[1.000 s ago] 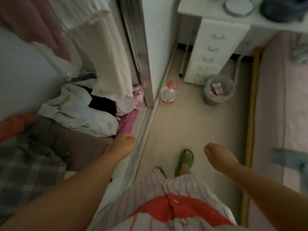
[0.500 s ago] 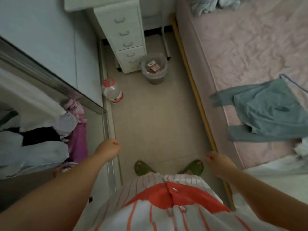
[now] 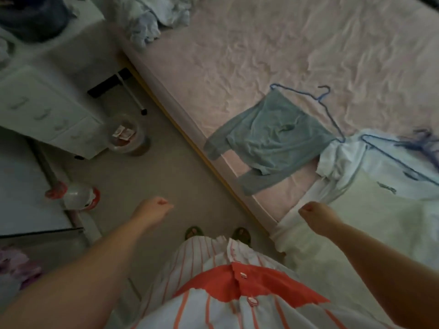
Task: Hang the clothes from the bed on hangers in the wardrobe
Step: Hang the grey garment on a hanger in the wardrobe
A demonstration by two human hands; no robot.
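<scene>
A grey-green long-sleeved top (image 3: 275, 136) lies flat near the edge of the pink bed (image 3: 273, 55), with a blue wire hanger (image 3: 320, 98) partly under its far side. A white garment (image 3: 370, 186) lies to its right with another blue hanger (image 3: 389, 155) on it. My left hand (image 3: 154, 210) is a closed fist over the floor, holding nothing. My right hand (image 3: 316, 213) is also closed and empty, at the bed's edge next to the white garment. The wardrobe's sliding door (image 3: 35, 205) shows at the left.
A white drawer unit (image 3: 45, 115) stands at the left, with a small bin (image 3: 128, 136) and a water bottle with red cap (image 3: 76, 198) on the floor. Crumpled pale bedding (image 3: 152, 17) sits at the head of the bed. My feet (image 3: 216, 232) are near the bed frame.
My view has swung from the wardrobe to the bed. The top, the white garment and the hangers have come into view. Both hands stay closed and empty.
</scene>
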